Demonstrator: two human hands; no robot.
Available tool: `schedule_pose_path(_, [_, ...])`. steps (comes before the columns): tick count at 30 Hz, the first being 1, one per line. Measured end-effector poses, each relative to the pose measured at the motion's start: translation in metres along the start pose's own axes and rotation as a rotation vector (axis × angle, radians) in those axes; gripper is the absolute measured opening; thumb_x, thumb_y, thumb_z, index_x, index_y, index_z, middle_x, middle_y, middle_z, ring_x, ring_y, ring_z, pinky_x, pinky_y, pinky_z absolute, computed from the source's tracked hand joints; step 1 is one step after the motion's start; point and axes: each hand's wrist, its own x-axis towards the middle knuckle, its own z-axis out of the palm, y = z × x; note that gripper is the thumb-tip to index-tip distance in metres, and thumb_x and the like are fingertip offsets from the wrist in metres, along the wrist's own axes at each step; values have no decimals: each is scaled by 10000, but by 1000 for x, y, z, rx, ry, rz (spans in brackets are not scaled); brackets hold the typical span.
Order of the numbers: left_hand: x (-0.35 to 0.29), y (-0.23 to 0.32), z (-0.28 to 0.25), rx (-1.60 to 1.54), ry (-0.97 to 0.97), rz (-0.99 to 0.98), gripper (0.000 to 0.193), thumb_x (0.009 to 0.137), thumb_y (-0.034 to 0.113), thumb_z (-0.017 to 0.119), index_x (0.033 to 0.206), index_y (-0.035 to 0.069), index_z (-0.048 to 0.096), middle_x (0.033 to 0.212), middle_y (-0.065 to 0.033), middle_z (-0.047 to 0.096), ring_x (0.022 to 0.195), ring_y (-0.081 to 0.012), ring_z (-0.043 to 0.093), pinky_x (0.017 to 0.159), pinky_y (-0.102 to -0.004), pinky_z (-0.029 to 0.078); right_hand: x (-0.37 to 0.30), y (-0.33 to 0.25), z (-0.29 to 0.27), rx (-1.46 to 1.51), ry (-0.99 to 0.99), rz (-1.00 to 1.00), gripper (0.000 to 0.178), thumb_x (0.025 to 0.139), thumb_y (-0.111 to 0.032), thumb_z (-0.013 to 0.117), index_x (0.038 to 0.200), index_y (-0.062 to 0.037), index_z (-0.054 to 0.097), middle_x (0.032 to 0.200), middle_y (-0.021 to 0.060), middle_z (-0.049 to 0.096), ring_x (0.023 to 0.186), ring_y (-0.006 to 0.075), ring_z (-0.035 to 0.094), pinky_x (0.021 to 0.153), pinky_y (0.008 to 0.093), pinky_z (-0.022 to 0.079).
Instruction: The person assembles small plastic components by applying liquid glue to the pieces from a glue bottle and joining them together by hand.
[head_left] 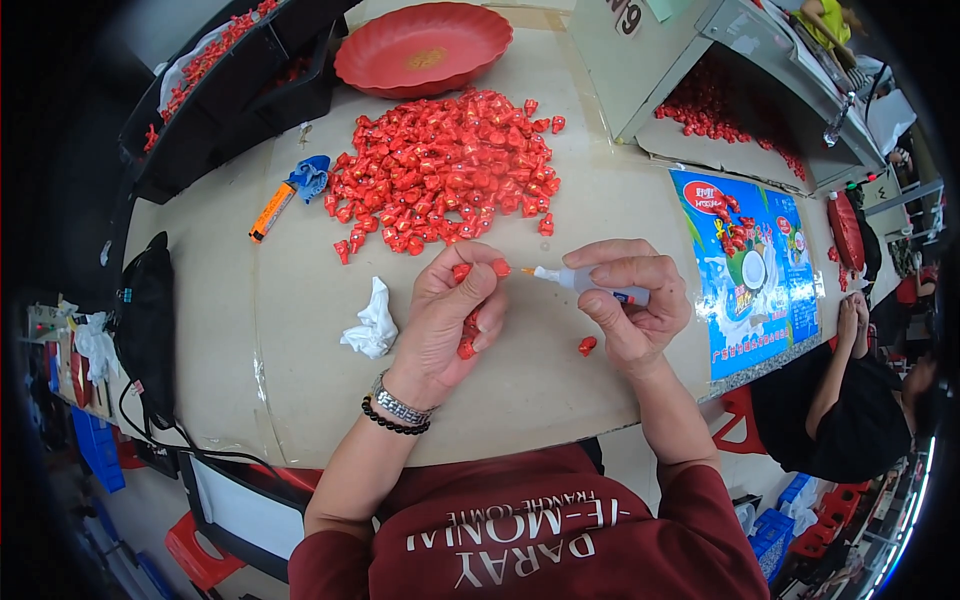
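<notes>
My left hand (430,335) is closed around several small shiny red pieces (500,268), one of them pinched at thumb and forefinger. In my right hand (645,310) a small white squeeze bottle (566,278) lies nearly level, its narrow amber tip pointing left. That tip is close to the pinched piece; whether they touch I cannot tell. Beyond both hands spreads a large heap of like red pieces (440,165). A single red piece (587,346) rests on the table below the right hand. Left of my left hand is a crumpled white tissue (371,322).
An orange tube (270,212) lies by a crumpled blue wrapper (311,177). Behind the heap stands a red scalloped tray (365,65). Black bins (215,125) are at the far left, a grey cabinet (640,75) far right. A blue printed sheet (735,300) covers the right side; another person (840,390) sits beyond.
</notes>
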Motion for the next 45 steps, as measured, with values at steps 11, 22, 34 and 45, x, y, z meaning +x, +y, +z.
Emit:
schedule_pose_path(11, [0,1,1,-8,-12,30,152,891,67,624,1021,40,549,915,-55,622,532,-79,456,395,-207,338,1,-2,-1,33,7,24,186,797,-58,721,906,1,582,894,169,675,694,156,628,579,247,477])
schedule_pose_path(22, [-2,1,-2,-13,-35,35,166,888,115,634,1020,48,559,926,-48,605,535,-79,440,377,-200,330,0,1,-3,317,234,218,204,834,-49,654,952,-62,488,990,206,615,627,120,552,509,214,441])
schedule_pose_path(34, [2,4,-11,-216,-88,-13,255,890,259,638,1056,70,598,967,-39,627,542,-72,422,363,-183,312,-1,-17,-32,458,233,726,403,736,-28,745,1096,-35,566,901,65,608,800,166,629,681,291,505])
schedule_pose_path(45, [1,0,-5,-217,-70,-37,266,900,316,619,995,68,618,948,-36,644,540,-74,424,360,-183,310,-59,-51,-30,-740,-257,703,238,739,-129,776,839,-40,579,738,59,586,663,192,612,578,313,465])
